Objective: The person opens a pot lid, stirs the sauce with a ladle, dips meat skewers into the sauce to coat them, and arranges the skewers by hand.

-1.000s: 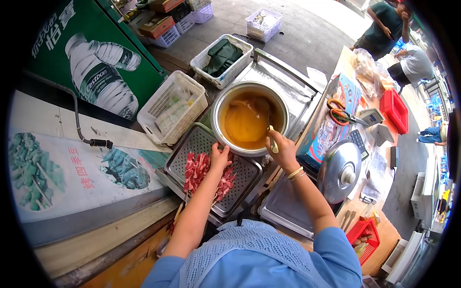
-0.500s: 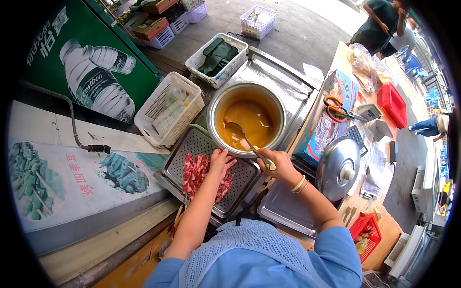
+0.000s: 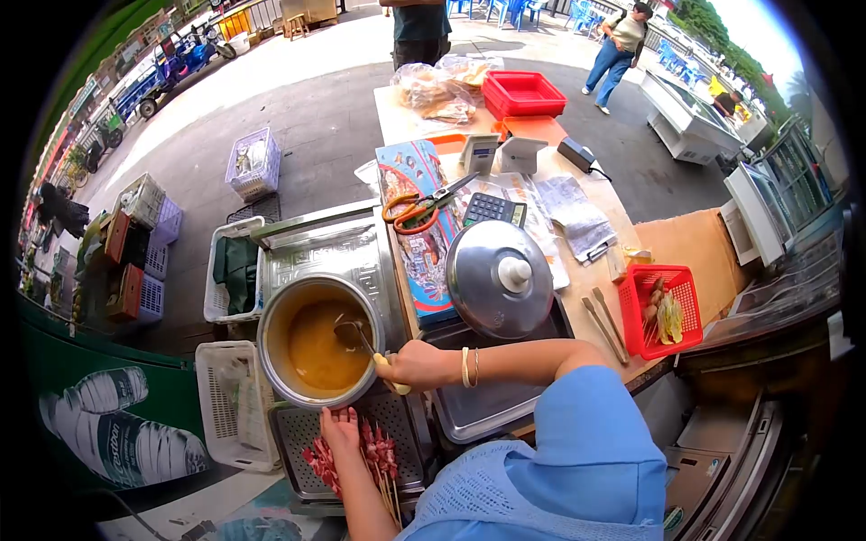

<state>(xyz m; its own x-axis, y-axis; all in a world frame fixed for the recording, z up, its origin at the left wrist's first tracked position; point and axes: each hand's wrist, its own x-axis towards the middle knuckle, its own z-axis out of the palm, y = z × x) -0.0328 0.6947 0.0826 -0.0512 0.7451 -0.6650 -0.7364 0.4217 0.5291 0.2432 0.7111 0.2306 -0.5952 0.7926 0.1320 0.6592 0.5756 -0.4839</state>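
While the left hand (image 3: pixel 340 430) meets the near edge of the pot (image 3: pixel 276 335), whether gripping I cannot tell, the right hand (image 3: pixel 418 366) grasps the ladle (image 3: pixel 346 334), its bowl in the liquid (image 3: pixel 316 356) to the hand's left. Meat (image 3: pixel 382 451) lies on a tray (image 3: pixel 293 428) beside the left hand. Paved ground (image 3: pixel 338 135) spreads left of a wooden table (image 3: pixel 399 128). Two white baskets (image 3: pixel 215 406) stand left of the pot; one lid (image 3: pixel 483 279) and one red basket (image 3: pixel 684 307) sit right.

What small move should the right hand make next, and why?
Probably a gentle stir: the right hand grips the ladle, whose bowl sits at the brown liquid inside the pot, and the left hand is at the pot's near side, perhaps steadying it.
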